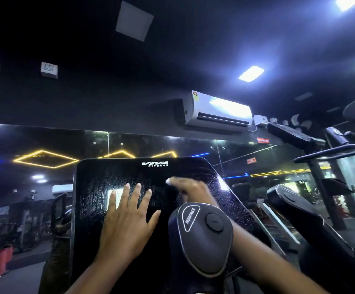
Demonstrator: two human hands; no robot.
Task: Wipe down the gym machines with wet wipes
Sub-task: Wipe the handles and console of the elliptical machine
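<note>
Bracing the machine's panel (100,181) is what the left hand (127,217) is doing. The palm is lying flat on the glossy black face, 4 fingers (139,194) and thumb spread wide, holding nothing. It is likely steadying the panel so it is not rocking under the rubbing.

The right hand (188,188) is working higher up and to the right on the same face, just below the white logo. It is blurring, and the fingers are looking bent over. Whether it is pinching a wipe I cannot tell: a pale bit is showing at its leading edge, which could be wipe or fingertip. No wipe is showing plainly anywhere else.

The panel is standing directly ahead of the person, centre of view. Its surface is looking streaked and beaded with wet, so I am judging the wiping of this face as partway done.

Both forearms are reaching up from the bottom edge. The right one is passing behind a grey resistance knob housing (202,232), which is hiding the wrist. The left wrist is running straight, hand angling slightly rightward. The 2 hands are sitting near each other, not touching.
</note>
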